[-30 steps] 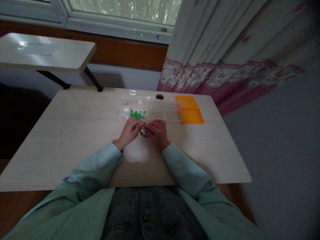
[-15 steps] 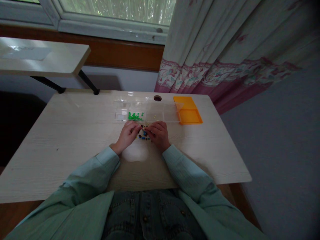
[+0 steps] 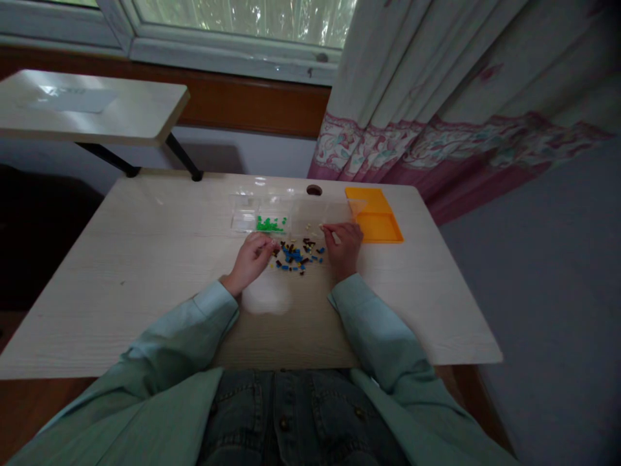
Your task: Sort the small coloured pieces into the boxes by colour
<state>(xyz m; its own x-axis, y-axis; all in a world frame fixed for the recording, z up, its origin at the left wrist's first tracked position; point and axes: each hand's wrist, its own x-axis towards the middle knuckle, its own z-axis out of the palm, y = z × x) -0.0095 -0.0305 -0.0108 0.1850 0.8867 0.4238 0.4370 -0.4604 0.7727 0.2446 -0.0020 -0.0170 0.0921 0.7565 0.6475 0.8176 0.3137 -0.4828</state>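
Writing: a pale sheet lies on the raised shelf at far left; any marks on it are too faint to read.

Hands: the left hand is at the left edge of the small-piece pile, fingers curled and tips toward the thumb; the right hand is to the right of the pile, thumb and index tips at the near side of the clear compartment box; whether either pair of tips is closed on a piece cannot be told at this scale.

Pieces: the pile, blue, dark brown and yellow, lies loose on the tabletop between the hands, just on the near side of the box; green pieces occupy a left-hand compartment; a few pale pieces lie farther right.

Edges and room: the near edge runs along the torso; bare surface extends left of the left hand and right of the right forearm; an orange tray stands near the far right corner, overlapped in view by the box's right end.

Surface and room: the tabletop is pale wood grain, with a round hole near its far edge; beyond are a window frame and a floral curtain.
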